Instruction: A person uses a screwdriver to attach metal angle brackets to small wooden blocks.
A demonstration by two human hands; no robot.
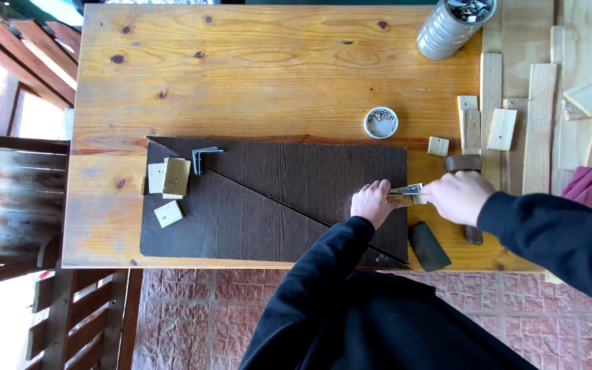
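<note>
Knotty pine table (255,75); both hands' fingers (377,195) pinch 1 shiny metal bracket (408,189).

We see dark panel (275,199) on table (241,82); small blocks (169,185) at panel's left end, dish (381,122) behind it, tin (450,27) far right.

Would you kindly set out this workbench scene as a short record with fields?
Surface: orange knotty pine table
Workpiece: dark brown wood-grain panels
Left hand: steadies a small metal bracket on a wood block at the panels' right edge
Right hand: at the bracket's other end; what it grips is hidden
Nearby: round white dish of screws, grey ribbed tin can, pale offcut squares
</note>
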